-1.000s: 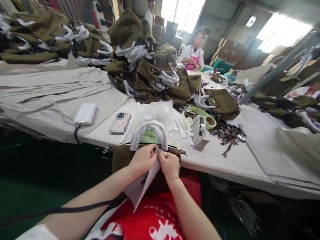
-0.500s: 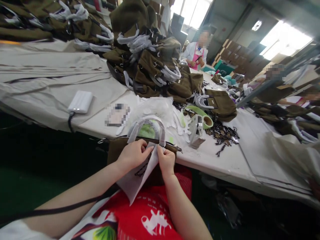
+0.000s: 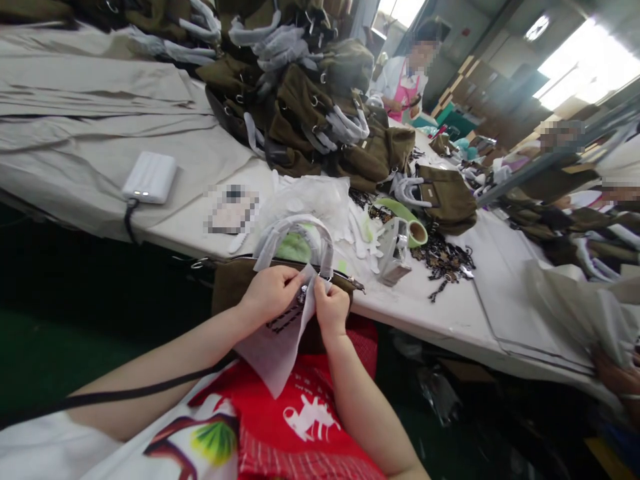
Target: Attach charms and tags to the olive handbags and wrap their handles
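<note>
Pinching the top of a thin white sheet point(image 3: 273, 357) between thumb and fingers, the left grip point(image 3: 270, 292) and the right grip point(image 3: 333, 310) are both closed on it, close together. The sheet lies between and below them, hanging in front of an olive bag point(image 3: 231, 283), with a dark chain point(image 3: 285, 319) against its surface. The bag stands upright at the near edge of the worktop point(image 3: 440, 300), its wrapped handles point(image 3: 295, 230) arching just beyond both grips. Behind the handles lie crumpled clear plastic point(image 3: 310, 200) and, to their left, a blurred-out flat object point(image 3: 231, 210) and a white box with a cable point(image 3: 150, 177). To the right are a tape dispenser point(image 3: 396, 257), a green roll point(image 3: 417, 233) and a heap of dark chains point(image 3: 445, 260). Farther back, more olive bags point(image 3: 300, 120) are piled up, and a person in a pink apron point(image 3: 407, 93) stands beyond them.
</note>
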`<action>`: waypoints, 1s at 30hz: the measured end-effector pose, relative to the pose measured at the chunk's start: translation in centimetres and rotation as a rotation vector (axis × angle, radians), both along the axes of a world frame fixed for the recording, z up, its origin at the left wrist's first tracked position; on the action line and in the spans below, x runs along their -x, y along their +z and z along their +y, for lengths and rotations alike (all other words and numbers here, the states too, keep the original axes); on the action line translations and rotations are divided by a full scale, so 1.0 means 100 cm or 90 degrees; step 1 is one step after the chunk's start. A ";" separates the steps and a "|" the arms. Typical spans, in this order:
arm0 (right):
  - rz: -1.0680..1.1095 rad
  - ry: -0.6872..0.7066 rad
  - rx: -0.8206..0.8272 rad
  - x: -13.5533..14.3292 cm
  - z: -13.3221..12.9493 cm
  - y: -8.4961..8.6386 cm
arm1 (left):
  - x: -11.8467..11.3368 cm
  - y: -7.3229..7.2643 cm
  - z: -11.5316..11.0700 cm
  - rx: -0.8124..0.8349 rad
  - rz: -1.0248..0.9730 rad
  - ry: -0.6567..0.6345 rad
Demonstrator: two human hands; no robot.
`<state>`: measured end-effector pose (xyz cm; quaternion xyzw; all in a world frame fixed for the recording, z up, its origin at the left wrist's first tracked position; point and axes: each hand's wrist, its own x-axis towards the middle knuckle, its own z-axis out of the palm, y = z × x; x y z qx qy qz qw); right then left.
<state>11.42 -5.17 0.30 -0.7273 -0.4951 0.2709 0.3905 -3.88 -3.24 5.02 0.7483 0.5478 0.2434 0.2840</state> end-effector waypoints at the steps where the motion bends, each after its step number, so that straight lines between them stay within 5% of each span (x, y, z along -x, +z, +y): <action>1: -0.013 -0.007 0.004 0.002 -0.001 0.001 | -0.001 0.000 0.000 0.017 -0.021 0.006; 16: -0.046 -0.029 0.038 0.004 -0.002 -0.002 | -0.023 0.008 -0.013 -0.079 0.253 -0.022; 30: 0.037 0.050 -0.012 -0.007 -0.002 -0.002 | -0.030 0.005 -0.018 -0.179 0.297 -0.221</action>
